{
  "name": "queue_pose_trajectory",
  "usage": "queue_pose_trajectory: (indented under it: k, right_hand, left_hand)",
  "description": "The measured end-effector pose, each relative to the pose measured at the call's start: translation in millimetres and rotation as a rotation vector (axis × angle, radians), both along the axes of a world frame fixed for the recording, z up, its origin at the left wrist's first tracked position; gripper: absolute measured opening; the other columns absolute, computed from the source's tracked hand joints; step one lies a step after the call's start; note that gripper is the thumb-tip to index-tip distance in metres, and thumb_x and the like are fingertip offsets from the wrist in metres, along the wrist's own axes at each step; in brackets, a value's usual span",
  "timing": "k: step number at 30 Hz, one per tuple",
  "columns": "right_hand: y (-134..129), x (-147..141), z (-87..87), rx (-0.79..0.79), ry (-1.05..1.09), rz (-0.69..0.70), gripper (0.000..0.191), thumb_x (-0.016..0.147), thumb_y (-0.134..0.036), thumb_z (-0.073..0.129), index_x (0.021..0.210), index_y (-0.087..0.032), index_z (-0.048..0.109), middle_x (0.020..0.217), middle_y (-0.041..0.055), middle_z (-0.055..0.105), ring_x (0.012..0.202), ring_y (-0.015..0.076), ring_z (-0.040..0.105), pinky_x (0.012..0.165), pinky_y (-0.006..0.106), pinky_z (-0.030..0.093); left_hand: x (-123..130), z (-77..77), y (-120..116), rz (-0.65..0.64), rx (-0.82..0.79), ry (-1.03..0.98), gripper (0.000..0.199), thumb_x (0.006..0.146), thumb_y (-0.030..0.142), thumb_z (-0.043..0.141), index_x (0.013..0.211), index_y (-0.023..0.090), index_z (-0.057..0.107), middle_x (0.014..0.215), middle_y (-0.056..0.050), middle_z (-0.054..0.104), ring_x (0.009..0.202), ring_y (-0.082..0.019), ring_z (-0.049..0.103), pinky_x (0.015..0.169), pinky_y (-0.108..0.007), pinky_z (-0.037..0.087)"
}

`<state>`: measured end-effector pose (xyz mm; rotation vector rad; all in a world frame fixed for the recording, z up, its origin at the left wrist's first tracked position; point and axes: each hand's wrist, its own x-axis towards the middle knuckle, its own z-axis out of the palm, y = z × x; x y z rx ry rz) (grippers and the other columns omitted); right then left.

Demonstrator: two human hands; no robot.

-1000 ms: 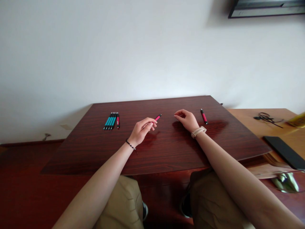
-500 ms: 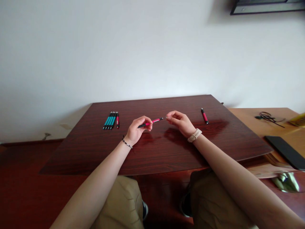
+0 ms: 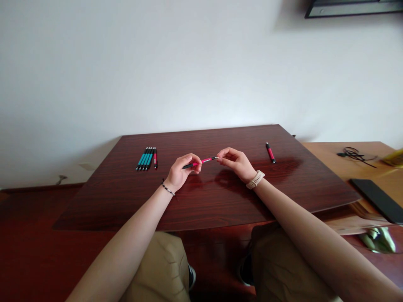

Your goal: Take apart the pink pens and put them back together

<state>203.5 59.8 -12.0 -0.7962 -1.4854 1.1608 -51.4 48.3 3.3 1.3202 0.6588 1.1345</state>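
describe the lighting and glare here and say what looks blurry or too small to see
Head view: soft, uneven light, the wall darkening towards the lower left; head view: reddish glare on the glossy table, a dark patch below the right hand; head view: yellow object soft at the right edge, the right-hand end of the held pen too fine to make out.

It looks like a room in a home or a small office; which of the two cannot be told. The dark wood-grain table stands along a plain white wall. Reddish floor shows left of the table; right of it, a lighter wooden surface carries a looped black cable.
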Motion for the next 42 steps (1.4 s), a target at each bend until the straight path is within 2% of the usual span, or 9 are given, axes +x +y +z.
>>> queue_pose_trajectory:
  k: [27,37,42]
  right_hand:
    - [1.6,2.6,-3.3,0.017,-0.032,0.004,0.032,0.082,-0.05,0.089,0.095,-0.023,0.079,0.104,0.0059,0.08,0.099,0.0233,0.073,0.097,0.041,0.058]
    - [1.4,3.9,-5.4,0.018,-0.067,0.023,0.03,0.085,-0.049,0.087,0.096,-0.022,0.079,0.101,0.0051,0.08,0.092,0.0206,0.071,0.089,0.035,0.056]
    - [-0.2,3.9,-2.8,0.028,-0.106,0.035,0.034,0.092,-0.054,0.08,0.09,-0.02,0.075,0.09,0.0045,0.076,0.085,0.0197,0.067,0.083,0.033,0.053]
  left_hand:
    - [-0.3,-0.7,-0.5,-0.038,-0.019,0.006,0.038,0.099,0.046,0.055,0.089,0.015,0.076,0.077,-0.009,0.067,0.071,-0.02,0.06,0.068,-0.034,0.049]
    - [-0.6,-4.7,0.7,-0.067,-0.014,-0.015,0.036,0.1,0.042,0.056,0.091,0.014,0.076,0.078,-0.009,0.067,0.072,-0.02,0.061,0.067,-0.032,0.047]
    - [-0.8,-4.8,0.8,-0.074,-0.006,-0.01,0.038,0.101,0.042,0.055,0.092,0.012,0.076,0.078,-0.009,0.067,0.073,-0.019,0.061,0.068,-0.03,0.048]
